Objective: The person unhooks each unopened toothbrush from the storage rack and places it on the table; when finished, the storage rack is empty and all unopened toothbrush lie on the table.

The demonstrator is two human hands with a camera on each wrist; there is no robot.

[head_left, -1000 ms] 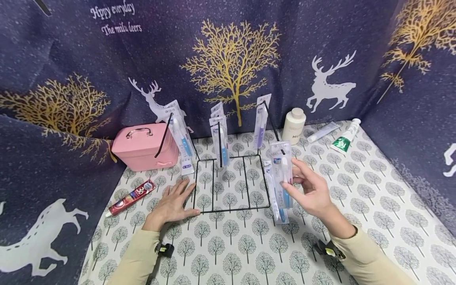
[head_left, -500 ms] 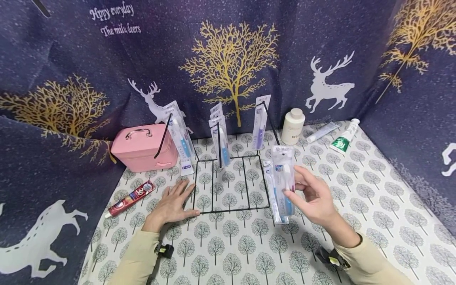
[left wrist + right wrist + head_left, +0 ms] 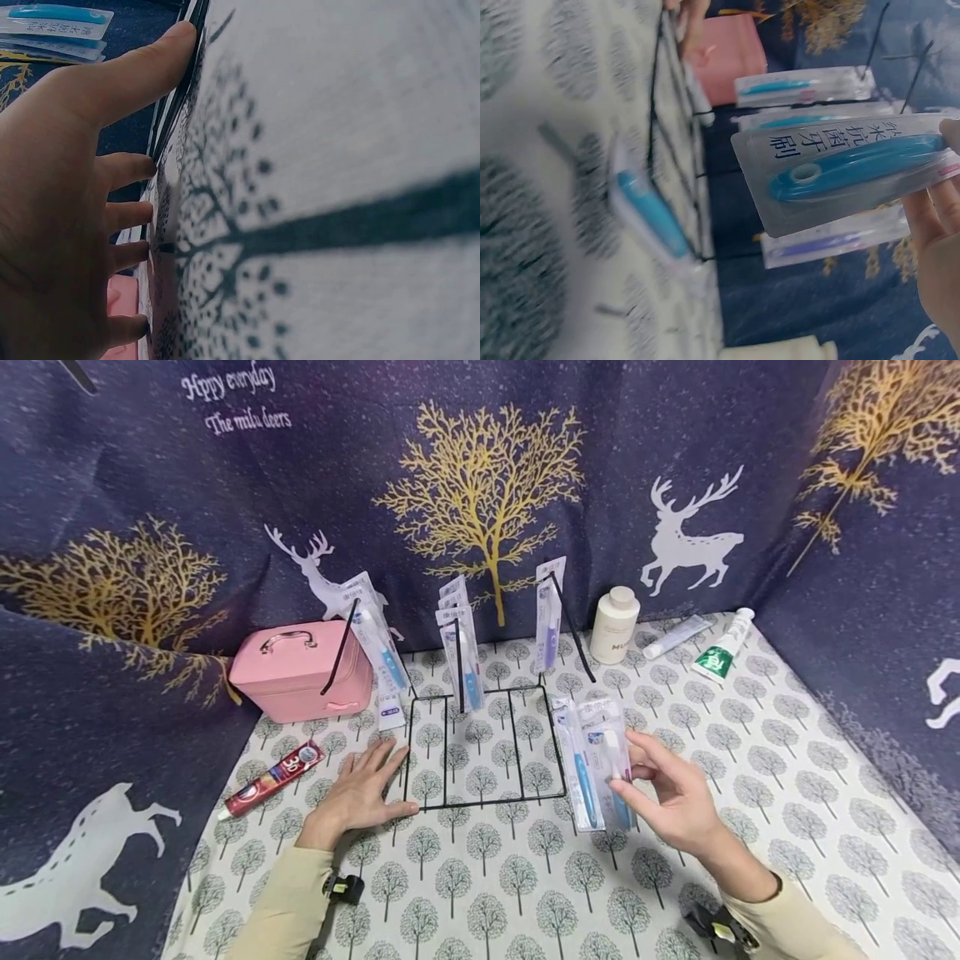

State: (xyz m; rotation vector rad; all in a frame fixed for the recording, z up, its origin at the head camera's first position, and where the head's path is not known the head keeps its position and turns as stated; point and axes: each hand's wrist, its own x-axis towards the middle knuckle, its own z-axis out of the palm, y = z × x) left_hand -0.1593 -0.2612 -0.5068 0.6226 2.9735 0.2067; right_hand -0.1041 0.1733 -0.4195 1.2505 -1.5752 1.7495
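My right hand (image 3: 675, 797) pinches a packaged toothbrush (image 3: 606, 760) with a blue handle between thumb and fingers. In the right wrist view its clear pack shows up close, above the table. Just left of it a second packaged toothbrush (image 3: 579, 768), also blue, lies on the cloth by the right side of a black wire rack (image 3: 487, 802). The left hand (image 3: 363, 789) lies flat with spread fingers, thumb and fingertips right at the rack's left front corner. Packaged toothbrushes hang on the rack's prongs: blue ones (image 3: 378, 647) at left, several (image 3: 463, 660) mid, a purple one (image 3: 550, 618) right.
A pink case (image 3: 300, 672) stands at back left, with a white tube (image 3: 391, 710) beside it. A red toothpaste box (image 3: 273, 778) lies left of the left hand. A cream bottle (image 3: 615, 625), a grey-white tube (image 3: 677, 637) and a green-white tube (image 3: 724, 645) are at back right.
The right hand has drawn the packaged toothbrush off the right front prong's end, moving it down and slightly right. The left hand has stayed put.
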